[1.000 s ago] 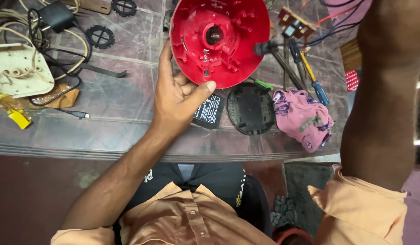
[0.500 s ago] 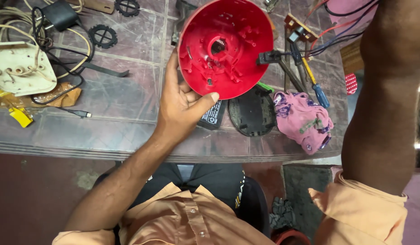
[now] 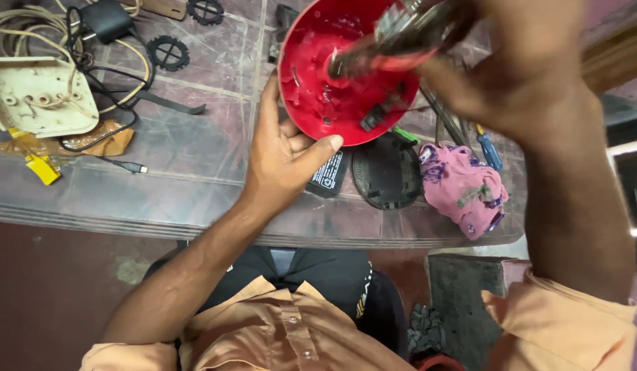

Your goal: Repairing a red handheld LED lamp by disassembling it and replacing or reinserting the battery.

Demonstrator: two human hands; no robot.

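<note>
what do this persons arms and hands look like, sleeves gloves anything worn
Both hands, the left hand and the right hand, are bare, with no gloves, rings or watch in view. The forearms are bare too. Short peach-orange shirt sleeves end near the elbows; the shirt has buttons down its front.

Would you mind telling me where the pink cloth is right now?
The pink cloth lies on the table toward the right of the head view, just right of the black oval cover and below the blue screwdriver.
</note>
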